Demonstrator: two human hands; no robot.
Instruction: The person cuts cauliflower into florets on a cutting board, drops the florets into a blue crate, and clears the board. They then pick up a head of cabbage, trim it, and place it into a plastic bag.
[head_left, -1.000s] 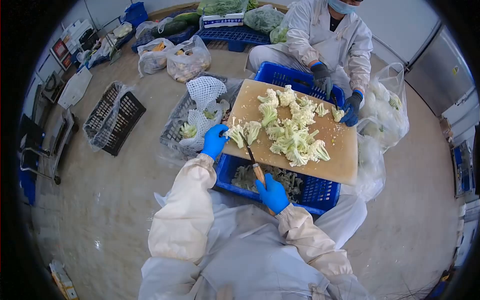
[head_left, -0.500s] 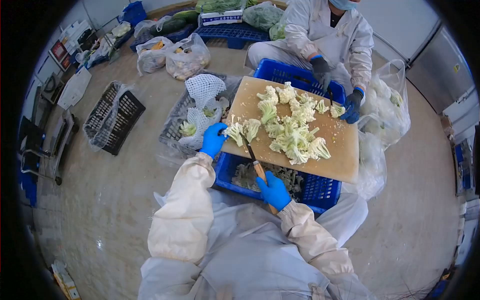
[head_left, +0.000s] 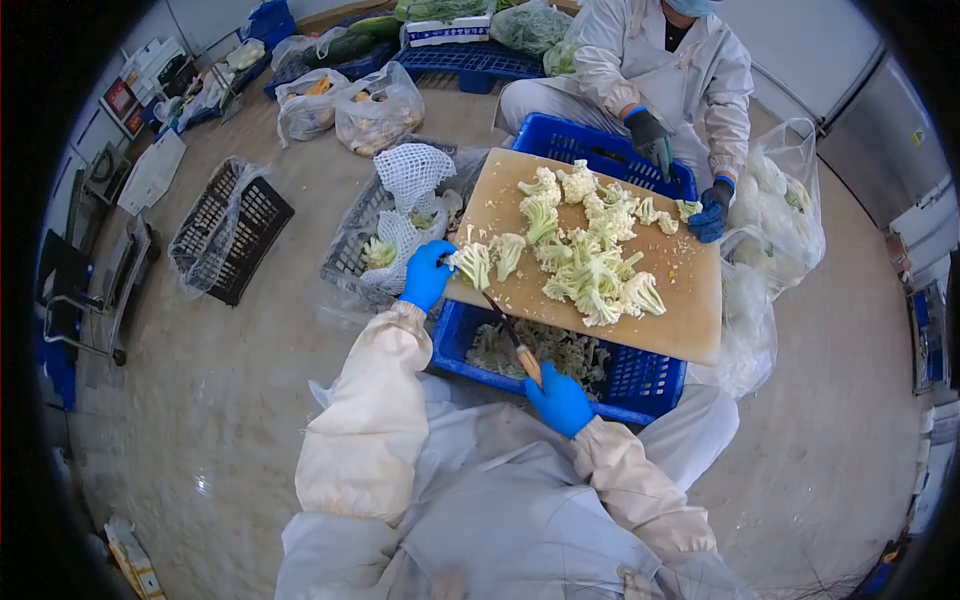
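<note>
My left hand [head_left: 427, 274], in a blue glove, grips a cauliflower floret [head_left: 472, 264] at the left edge of the cutting board [head_left: 680, 320]. A second floret [head_left: 507, 254] lies just right of it, apart from the held one. In my right hand [head_left: 560, 398], also gloved in blue, is a knife [head_left: 528, 362] held by its wooden handle. The dark blade points up and left, its tip near the board's front edge below the florets. A pile of cauliflower florets [head_left: 590, 270] covers the middle of the board.
Under the board stands a blue crate [head_left: 645, 385] with cauliflower scraps. Opposite, a co-worker's gloved hands [head_left: 712, 212] are at the board's far right, beside another blue crate [head_left: 560, 135]. Left are a grey crate [head_left: 345, 225] with foam netting and a black crate [head_left: 255, 225]. Bagged cauliflower [head_left: 775, 200] stands right.
The knife has moved down and right, away from the florets towards the board's front edge. The two florets by my left hand now lie apart. The co-worker's left hand has shifted slightly.
</note>
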